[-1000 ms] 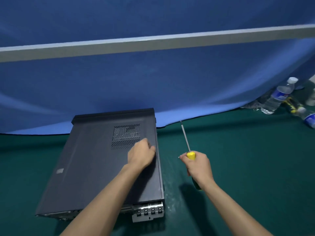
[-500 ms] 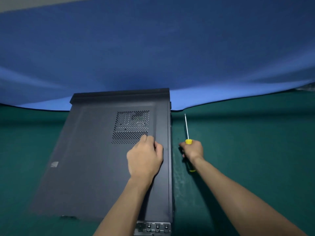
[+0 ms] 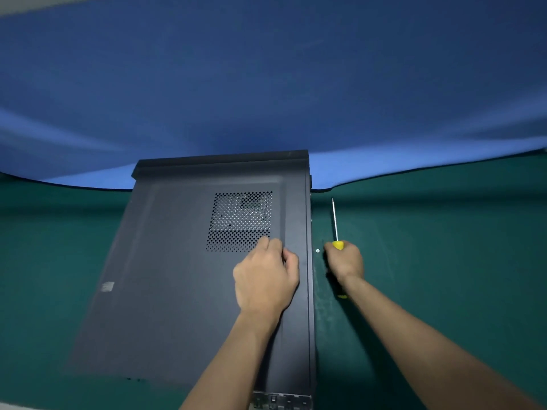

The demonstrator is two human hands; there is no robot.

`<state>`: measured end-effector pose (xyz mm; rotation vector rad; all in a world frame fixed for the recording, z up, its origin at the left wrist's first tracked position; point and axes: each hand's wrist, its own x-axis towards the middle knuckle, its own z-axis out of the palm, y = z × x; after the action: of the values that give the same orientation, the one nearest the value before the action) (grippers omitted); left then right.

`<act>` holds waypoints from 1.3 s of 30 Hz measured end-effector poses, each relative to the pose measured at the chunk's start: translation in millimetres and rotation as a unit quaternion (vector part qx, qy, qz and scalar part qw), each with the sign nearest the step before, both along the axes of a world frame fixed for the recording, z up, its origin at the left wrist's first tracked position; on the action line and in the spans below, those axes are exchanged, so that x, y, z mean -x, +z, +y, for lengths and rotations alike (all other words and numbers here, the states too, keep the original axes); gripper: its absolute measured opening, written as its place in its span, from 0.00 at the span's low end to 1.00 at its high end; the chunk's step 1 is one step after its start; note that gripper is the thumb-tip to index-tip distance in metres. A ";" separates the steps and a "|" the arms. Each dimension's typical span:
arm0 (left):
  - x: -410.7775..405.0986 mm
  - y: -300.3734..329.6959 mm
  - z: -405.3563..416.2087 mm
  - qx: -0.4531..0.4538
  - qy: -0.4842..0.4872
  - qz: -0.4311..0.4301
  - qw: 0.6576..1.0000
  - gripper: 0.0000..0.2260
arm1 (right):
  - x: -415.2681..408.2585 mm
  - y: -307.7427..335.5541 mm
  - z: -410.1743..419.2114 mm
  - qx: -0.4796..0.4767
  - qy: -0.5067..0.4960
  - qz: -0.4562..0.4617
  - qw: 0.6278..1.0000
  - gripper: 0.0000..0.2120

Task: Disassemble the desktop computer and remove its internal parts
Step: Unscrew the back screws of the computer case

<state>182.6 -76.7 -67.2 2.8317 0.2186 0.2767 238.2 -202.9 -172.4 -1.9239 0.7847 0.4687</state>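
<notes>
A dark green worktop [image 3: 444,247] carries a black computer case [image 3: 177,276] lying flat on its side. Just beside the case's right edge a small silver screw [image 3: 317,250] lies on the green surface. A blue cloth [image 3: 266,84] drapes onto the worktop's far edge.

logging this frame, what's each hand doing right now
Left hand: fingers curled, resting on the dark grey metal computer case, gripping nothing.
Right hand: grips the yellow-handled screwdriver.
</notes>
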 end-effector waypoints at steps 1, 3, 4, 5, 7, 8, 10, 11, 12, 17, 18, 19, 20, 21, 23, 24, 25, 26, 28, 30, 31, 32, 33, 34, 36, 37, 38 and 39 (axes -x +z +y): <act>0.1 0.0 0.1 0.001 0.001 0.002 1.000 0.11 | 3.5 4.5 -2.7 -0.025 -0.014 -0.003 1.000 0.09; 0.0 -0.5 1.0 0.004 0.004 0.001 1.000 0.12 | 12.1 16.1 -8.4 -0.103 -0.041 -0.024 0.993 0.06; 0.3 -0.4 1.8 0.007 0.005 -0.001 1.000 0.12 | 17.6 24.7 -11.9 -0.142 -0.052 -0.044 0.988 0.06; 0.7 0.0 2.2 0.012 0.006 -0.001 1.000 0.12 | 23.8 35.3 -15.3 -0.162 -0.053 -0.070 0.983 0.06; 2.5 1.6 4.7 0.029 0.005 0.014 0.999 0.12 | 40.1 61.7 -20.0 -0.161 -0.036 -0.120 0.979 0.09; 4.3 3.1 6.0 0.046 0.007 0.024 0.999 0.13 | 48.9 75.5 -20.7 -0.152 -0.023 -0.143 0.978 0.10; 10.1 6.1 8.9 0.096 0.011 0.038 0.995 0.14 | 65.4 101.3 -18.2 -0.135 0.017 -0.180 0.974 0.11; 14.1 8.8 10.0 0.130 0.015 0.044 0.990 0.12 | 72.8 113.1 -14.9 -0.136 0.035 -0.191 0.972 0.12; 18.0 12.8 11.1 0.181 0.020 0.054 0.982 0.10 | 79.7 123.9 -10.0 -0.142 0.045 -0.196 0.969 0.13; 42.0 45.7 31.0 0.606 0.060 0.121 0.784 0.13 | 122.8 163.7 28.3 -0.181 0.067 -0.183 0.964 0.10; 50.7 50.4 39.5 0.630 0.060 0.130 0.763 0.13 | 133.8 169.8 37.5 -0.191 0.076 -0.183 0.961 0.10; 59.9 54.9 48.9 0.649 0.057 0.135 0.747 0.12 | 145.1 174.8 47.5 -0.198 0.086 -0.185 0.959 0.10; 69.8 58.4 59.2 0.667 0.055 0.135 0.731 0.12 | 157.0 178.0 58.7 -0.201 0.094 -0.189 0.957 0.10; 80.3 60.3 70.1 0.685 0.055 0.132 0.714 0.12 | 169.4 179.9 70.9 -0.199 0.097 -0.195 0.955 0.10; 102.6 60.8 94.5 0.725 0.059 0.128 0.674 0.12 | 194.8 180.0 98.2 -0.199 0.093 -0.208 0.953 0.10; 113.7 60.8 107.4 0.748 0.061 0.127 0.649 0.12 | 207.2 178.4 112.2 -0.200 0.092 -0.209 0.953 0.10; 123.9 59.8 120.6 0.772 0.063 0.126 0.620 0.12 | 219.5 176.3 125.9 -0.199 0.095 -0.204 0.954 0.10; 133.1 58.4 134.1 0.791 0.067 0.124 0.595 0.12 | 231.8 173.5 138.7 -0.195 0.101 -0.193 0.956 0.11; 150.9 56.1 160.3 0.814 0.072 0.124 0.562 0.12 | 255.8 166.6 161.3 -0.189 0.109 -0.168 0.961 0.13; 167.1 52.8 181.7 0.833 0.081 0.122 0.534 0.09 | 275.2 160.4 178.7 -0.181 0.119 -0.149 0.965 0.15; 174.0 50.4 189.9 0.837 0.088 0.119 0.527 0.07 | 282.6 157.9 185.9 -0.174 0.129 -0.140 0.966 0.16; 179.9 46.9 196.1 0.834 0.096 0.114 0.532 0.07 | 288.0 155.9 191.9 -0.163 0.143 -0.129 0.968 0.17; 185.2 42.1 200.7 0.825 0.103 0.106 0.545 0.06 | 291.4 154.1 197.0 -0.149 0.159 -0.119 0.969 0.17; 190.4 36.6 204.1 0.816 0.108 0.098 0.560 0.06 | 293.7 152.1 201.2 -0.134 0.174 -0.112 0.969 0.17; 200.6 26.3 208.8 0.807 0.113 0.089 0.574 0.05 | 297.8 146.4 207.6 -0.114 0.193 -0.099 0.969 0.16; 205.1 21.7 210.0 0.802 0.115 0.090 0.579 0.05 | 300.6 142.4 210.1 -0.112 0.195 -0.091 0.970 0.16; 209.4 17.2 210.9 0.793 0.119 0.093 0.590 0.05 | 304.9 138.2 212.1 -0.115 0.190 -0.080 0.972 0.16; 212.9 13.3 211.2 0.782 0.122 0.100 0.603 0.05 | 310.0 134.2 213.4 -0.123 0.179 -0.070 0.974 0.16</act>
<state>-30.3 134.5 -53.9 1.0165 0.5397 -0.1734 -71.8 10.5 -38.2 -1.8422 0.2707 0.6113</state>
